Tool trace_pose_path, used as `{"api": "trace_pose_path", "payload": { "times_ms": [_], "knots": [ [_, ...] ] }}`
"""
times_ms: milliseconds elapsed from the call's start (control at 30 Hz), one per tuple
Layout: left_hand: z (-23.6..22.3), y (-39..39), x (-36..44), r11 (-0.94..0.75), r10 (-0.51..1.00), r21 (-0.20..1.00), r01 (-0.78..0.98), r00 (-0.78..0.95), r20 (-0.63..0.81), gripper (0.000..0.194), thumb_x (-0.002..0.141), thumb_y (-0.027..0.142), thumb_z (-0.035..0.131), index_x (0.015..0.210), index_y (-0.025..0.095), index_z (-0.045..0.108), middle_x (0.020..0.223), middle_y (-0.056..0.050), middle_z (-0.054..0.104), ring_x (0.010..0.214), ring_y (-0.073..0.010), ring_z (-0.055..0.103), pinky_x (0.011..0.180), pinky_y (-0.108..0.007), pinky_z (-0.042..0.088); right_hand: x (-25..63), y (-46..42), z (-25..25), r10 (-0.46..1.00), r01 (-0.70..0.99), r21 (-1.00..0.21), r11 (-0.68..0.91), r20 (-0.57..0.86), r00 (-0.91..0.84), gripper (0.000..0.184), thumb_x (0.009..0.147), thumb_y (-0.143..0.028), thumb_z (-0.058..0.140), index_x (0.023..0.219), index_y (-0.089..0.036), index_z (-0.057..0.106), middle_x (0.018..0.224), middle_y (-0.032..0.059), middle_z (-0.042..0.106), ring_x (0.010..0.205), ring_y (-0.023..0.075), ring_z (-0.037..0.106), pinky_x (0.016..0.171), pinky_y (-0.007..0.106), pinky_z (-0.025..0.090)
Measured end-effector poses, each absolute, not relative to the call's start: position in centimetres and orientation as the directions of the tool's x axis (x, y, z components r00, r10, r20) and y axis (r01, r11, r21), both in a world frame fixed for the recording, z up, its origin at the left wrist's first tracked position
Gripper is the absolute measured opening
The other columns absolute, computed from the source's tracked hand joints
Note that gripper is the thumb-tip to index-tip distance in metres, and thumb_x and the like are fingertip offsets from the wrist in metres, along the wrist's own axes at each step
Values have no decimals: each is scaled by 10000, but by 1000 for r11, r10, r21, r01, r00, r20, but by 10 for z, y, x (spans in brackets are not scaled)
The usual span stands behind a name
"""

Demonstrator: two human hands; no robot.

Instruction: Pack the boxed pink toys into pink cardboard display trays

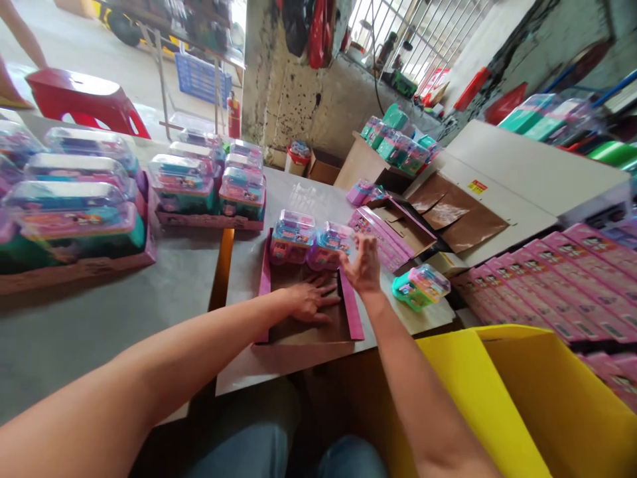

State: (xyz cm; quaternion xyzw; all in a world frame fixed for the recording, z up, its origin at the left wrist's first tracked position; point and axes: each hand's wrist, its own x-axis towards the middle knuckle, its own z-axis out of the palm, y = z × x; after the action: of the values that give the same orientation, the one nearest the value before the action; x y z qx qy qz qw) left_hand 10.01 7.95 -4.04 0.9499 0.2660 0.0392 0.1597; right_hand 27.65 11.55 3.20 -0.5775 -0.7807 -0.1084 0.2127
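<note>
A shallow cardboard tray with pink side walls point(354, 317) lies on the grey table in front of me. My left hand point(311, 300) rests flat on its brown floor, fingers spread. Two boxed toys in clear plastic packs stand at the tray's far end: one point(292, 236) on the left, one point(332, 244) on the right. My right hand point(365, 265) is at the right-hand toy pack, fingers curled against its side. A teal and pink toy pack point(419, 286) lies loose on the table to the right of that hand.
Filled trays of toy packs point(212, 186) point(70, 206) stand at the back left. Flat pink cartons point(572, 279) are stacked at the right, a yellow bin point(522, 398) sits near right. Open cardboard boxes point(423, 219) lie behind. A red stool point(84, 99) stands far left.
</note>
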Motion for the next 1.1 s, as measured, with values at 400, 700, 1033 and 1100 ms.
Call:
{"api": "trace_pose_path", "payload": {
  "times_ms": [400, 700, 1033, 1100],
  "knots": [
    [-50, 82, 100, -849, 492, 286, 444, 862, 122, 591, 928, 596, 532, 1403, 247, 584, 1472, -167, 513, 1393, -382, 420, 1173, -588, 253, 249, 116, -16, 984, 987, 9, 161, 71, -161, 423, 967, -128, 359, 1294, -171, 624, 1203, 154, 671, 1160, 266, 612, 946, 330, 469],
    [-30, 83, 96, -858, 483, 232, 458, 873, 63, 485, 910, 541, 596, 1250, 208, 688, 1350, -156, 616, 1293, -341, 529, 1110, -478, 395, 249, 106, -22, 979, 990, -19, 139, 152, -134, 391, 997, -245, 374, 1304, -196, 610, 1208, 153, 669, 1161, 298, 599, 936, 377, 468],
    [8, 54, 14, 165, 979, 305, 938, -194, 69, 486, 876, 446, 526, 1227, 115, 584, 1243, -212, 634, 1156, -343, 620, 928, -421, 511, 244, 104, -32, 924, 917, -117, 381, 29, -381, 386, 1028, -397, 399, 1317, -238, 599, 1138, 108, 741, 1053, 263, 693, 892, 344, 470],
    [1, 58, 9, 241, 968, 305, 921, -204, -149, 463, 860, 379, 500, 1221, 103, 588, 1176, -234, 675, 1096, -365, 663, 861, -433, 535, 244, 106, -29, 925, 915, -146, 376, -3, -381, 420, 1033, -364, 388, 1403, -226, 533, 1205, 123, 718, 1103, 272, 678, 916, 353, 468]
  ]
}}
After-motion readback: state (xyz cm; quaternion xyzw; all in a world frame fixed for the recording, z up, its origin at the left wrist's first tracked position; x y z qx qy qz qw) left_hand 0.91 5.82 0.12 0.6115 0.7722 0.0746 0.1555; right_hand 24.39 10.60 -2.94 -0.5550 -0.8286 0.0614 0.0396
